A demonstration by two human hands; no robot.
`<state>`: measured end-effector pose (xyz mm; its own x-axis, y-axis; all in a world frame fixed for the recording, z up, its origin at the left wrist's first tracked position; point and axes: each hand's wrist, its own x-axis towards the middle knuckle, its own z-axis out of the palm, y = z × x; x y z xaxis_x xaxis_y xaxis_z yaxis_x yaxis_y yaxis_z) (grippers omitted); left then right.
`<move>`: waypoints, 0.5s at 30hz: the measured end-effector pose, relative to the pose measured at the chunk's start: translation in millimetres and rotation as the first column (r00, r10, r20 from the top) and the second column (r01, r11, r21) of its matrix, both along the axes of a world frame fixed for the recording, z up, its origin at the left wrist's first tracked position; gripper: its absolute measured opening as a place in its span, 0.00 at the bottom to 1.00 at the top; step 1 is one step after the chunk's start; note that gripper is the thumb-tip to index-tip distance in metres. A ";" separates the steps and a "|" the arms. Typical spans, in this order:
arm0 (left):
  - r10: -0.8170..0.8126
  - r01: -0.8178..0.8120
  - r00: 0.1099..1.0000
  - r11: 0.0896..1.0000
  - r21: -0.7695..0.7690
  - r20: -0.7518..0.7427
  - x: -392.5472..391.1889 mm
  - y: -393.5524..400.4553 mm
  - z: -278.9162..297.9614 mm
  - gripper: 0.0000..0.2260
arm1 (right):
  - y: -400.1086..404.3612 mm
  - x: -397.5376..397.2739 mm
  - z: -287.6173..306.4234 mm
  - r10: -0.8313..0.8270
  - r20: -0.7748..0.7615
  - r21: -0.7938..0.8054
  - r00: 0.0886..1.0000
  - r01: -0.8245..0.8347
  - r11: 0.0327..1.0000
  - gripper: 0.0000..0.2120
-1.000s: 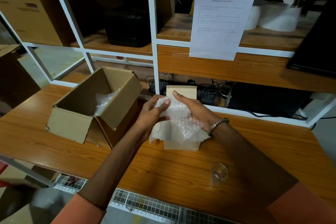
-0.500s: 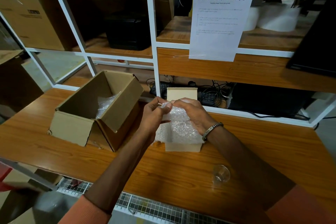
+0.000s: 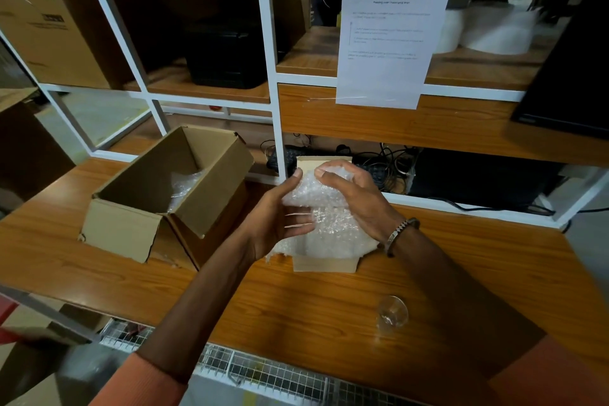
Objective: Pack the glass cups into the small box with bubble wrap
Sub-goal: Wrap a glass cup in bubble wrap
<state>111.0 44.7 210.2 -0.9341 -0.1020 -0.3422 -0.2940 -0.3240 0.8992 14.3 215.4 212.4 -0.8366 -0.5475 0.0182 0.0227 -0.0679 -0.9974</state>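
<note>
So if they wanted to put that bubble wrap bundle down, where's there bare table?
Bare wood lies in front of the big open box, and right of the small box beyond the loose glass cup. Between the two boxes it is crowded by both hands.

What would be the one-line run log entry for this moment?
left hand: holds bubble wrap | right hand: holds wrap | small box: beneath | glass cup: bare on table
</note>
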 end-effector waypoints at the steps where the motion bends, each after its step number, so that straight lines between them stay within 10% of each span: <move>1: 0.004 -0.004 1.000 1.000 0.021 -0.009 -0.2 1.4 1.0 0.24 | 2.6 0.1 1.1 0.014 0.011 -0.007 1.000 -0.014 1.000 0.10; 10: 0.079 -0.073 0.986 0.996 0.045 -0.144 -4.0 2.4 -8.2 0.21 | 22.7 -17.7 -8.2 0.174 0.281 0.152 0.944 -0.223 0.963 0.46; 15: 0.035 -0.044 0.995 0.995 -0.091 -0.092 -1.9 4.4 -23.0 0.21 | 24.8 -19.0 -20.2 0.124 0.360 0.216 0.925 -0.211 0.953 0.32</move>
